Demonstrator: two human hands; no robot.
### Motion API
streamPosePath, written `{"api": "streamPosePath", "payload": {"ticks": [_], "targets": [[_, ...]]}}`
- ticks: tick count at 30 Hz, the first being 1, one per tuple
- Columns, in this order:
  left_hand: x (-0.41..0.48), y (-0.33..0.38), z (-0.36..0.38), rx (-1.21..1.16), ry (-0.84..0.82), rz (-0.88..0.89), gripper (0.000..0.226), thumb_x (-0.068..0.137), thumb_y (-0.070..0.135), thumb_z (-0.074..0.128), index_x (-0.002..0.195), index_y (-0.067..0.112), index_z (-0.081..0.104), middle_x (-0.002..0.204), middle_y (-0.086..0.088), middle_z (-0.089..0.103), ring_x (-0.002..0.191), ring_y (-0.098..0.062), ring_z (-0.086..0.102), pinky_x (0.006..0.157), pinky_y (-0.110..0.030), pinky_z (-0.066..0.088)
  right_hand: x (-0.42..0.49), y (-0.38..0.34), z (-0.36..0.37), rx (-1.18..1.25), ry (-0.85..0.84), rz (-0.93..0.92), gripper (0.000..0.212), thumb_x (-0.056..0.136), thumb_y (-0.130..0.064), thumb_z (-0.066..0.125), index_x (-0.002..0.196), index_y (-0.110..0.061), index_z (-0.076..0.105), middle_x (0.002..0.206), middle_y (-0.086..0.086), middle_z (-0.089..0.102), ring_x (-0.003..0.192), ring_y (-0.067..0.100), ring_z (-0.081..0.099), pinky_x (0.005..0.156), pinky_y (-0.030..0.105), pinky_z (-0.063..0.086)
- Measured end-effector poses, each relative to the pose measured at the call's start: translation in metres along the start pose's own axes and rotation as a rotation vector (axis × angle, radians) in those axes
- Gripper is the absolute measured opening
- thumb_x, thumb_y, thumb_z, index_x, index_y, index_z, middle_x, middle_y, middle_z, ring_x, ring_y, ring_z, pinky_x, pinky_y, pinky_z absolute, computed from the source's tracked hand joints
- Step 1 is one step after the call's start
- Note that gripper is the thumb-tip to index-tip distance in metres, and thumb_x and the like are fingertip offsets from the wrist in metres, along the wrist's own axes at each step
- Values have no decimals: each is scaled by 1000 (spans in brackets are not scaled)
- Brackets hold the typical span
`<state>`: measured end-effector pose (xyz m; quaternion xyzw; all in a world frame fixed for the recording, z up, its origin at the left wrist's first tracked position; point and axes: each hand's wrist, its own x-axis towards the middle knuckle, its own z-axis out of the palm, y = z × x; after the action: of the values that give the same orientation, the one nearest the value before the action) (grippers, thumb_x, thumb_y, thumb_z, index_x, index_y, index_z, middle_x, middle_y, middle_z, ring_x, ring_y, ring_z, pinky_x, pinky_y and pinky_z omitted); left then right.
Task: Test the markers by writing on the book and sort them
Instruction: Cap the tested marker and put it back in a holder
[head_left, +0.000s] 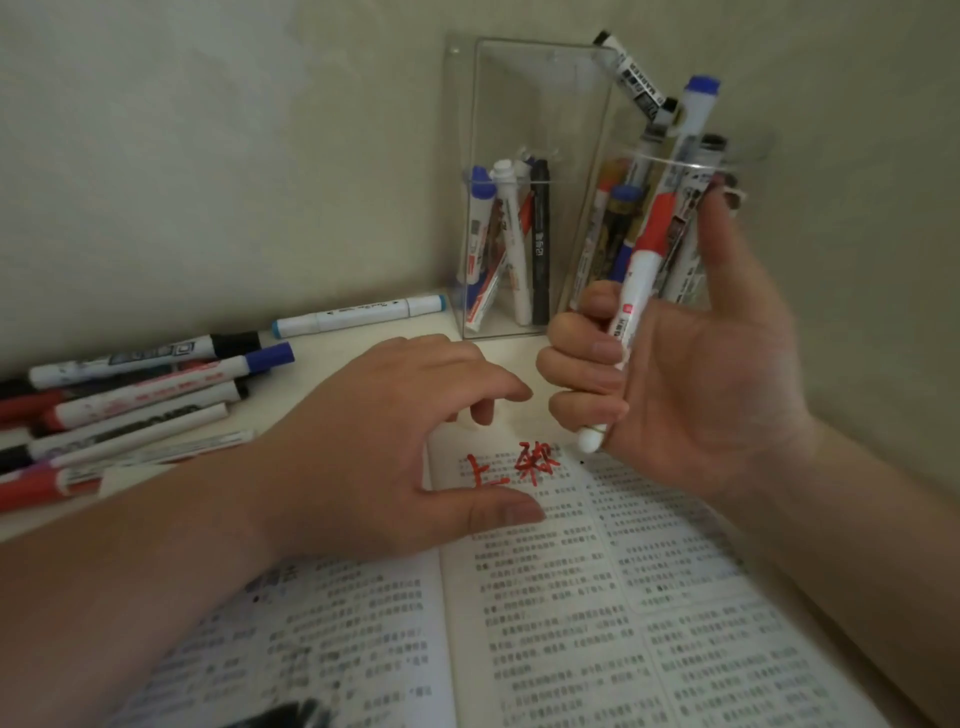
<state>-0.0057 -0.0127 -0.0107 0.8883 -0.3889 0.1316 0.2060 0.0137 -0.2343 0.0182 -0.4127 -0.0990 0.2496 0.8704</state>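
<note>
The red marker (643, 267), gripped by the curled fingers (582, 354) of my right hand (680, 384) while my left hand (384, 447) lies relaxed on the book (597, 597), looks tested; next it probably wants sorting into the far right holder (655, 158).

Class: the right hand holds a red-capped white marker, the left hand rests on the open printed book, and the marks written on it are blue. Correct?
No. In the head view the written marks on the open printed book are red, not blue. Right hand, red-capped white marker and left hand are as stated.
</note>
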Motion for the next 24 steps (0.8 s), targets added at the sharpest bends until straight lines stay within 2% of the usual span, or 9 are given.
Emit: {"api": "streamPosePath", "payload": {"ticks": [6, 8, 11, 13, 15, 17, 19, 21, 24], "targets": [[-1, 5, -5, -95, 139, 52, 40, 93, 59, 53, 101, 23, 66, 88, 14, 58, 81, -8, 55, 77, -32, 45, 4, 6, -6, -230, 78, -69, 35, 103, -42, 41, 86, -13, 50, 82, 13, 55, 68, 23, 51, 61, 34, 46], [-2, 6, -6, -122, 191, 92, 25, 93, 39, 56, 86, 16, 64, 79, 8, 57, 73, -15, 54, 69, -37, 44, 5, 7, -9, -425, 125, -167, 34, 101, -42, 48, 92, -12, 60, 90, 12, 61, 76, 22, 55, 69, 36, 48], [-4, 2, -6, -151, 281, 98, 16, 85, 17, 50, 75, 10, 60, 69, 2, 55, 63, -21, 52, 61, -40, 42, 2, 5, -5, -775, 216, -324, 38, 97, -57, 54, 103, -26, 74, 89, 18, 58, 81, 27, 51, 75, 41, 41], [-4, -1, -5, -170, 349, 49, 17, 84, 13, 45, 75, 9, 59, 67, 1, 55, 60, -22, 51, 58, -40, 41, -2, 2, 0, -842, 244, -360, 38, 90, -61, 59, 104, -31, 77, 81, 24, 48, 73, 25, 49, 69, 32, 42], [-4, -4, -5, -161, 392, -29, 20, 86, 15, 44, 79, 11, 62, 66, 4, 55, 60, -18, 52, 58, -39, 42, -5, 2, 9, -737, 247, -352, 34, 81, -53, 61, 98, -29, 79, 70, 15, 49, 57, 14, 51, 54, 20, 44], [-3, -5, -6, -141, 412, -85, 19, 89, 22, 48, 85, 15, 64, 68, 11, 54, 62, -13, 52, 59, -35, 43, -5, 4, 13, -664, 229, -331, 31, 79, -47, 65, 94, -24, 79, 67, 9, 54, 50, 13, 49, 46, 22, 39], [-4, -4, -7, -128, 398, -98, 18, 92, 32, 53, 91, 19, 65, 74, 14, 54, 66, -12, 53, 62, -31, 44, -2, 7, 11, -686, 172, -353, 38, 74, -51, 77, 91, -17, 78, 66, 11, 54, 50, 17, 46, 47, 27, 37], [-6, -1, -8, -86, 348, -101, 25, 92, 47, 57, 97, 23, 65, 80, 15, 56, 72, -10, 54, 66, -26, 44, 0, 9, 10, -664, 133, -358, 49, 60, -50, 92, 87, -12, 77, 67, 13, 59, 52, 22, 51, 48, 31, 45], [-4, 0, -4, 16, 284, -116, 24, 91, 53, 58, 96, 30, 65, 82, 18, 56, 76, -4, 51, 68, -22, 43, -1, 9, 10, -616, 156, -318, 30, 63, -23, 91, 85, -11, 74, 66, 20, 61, 56, 30, 59, 53, 35, 52]]}}
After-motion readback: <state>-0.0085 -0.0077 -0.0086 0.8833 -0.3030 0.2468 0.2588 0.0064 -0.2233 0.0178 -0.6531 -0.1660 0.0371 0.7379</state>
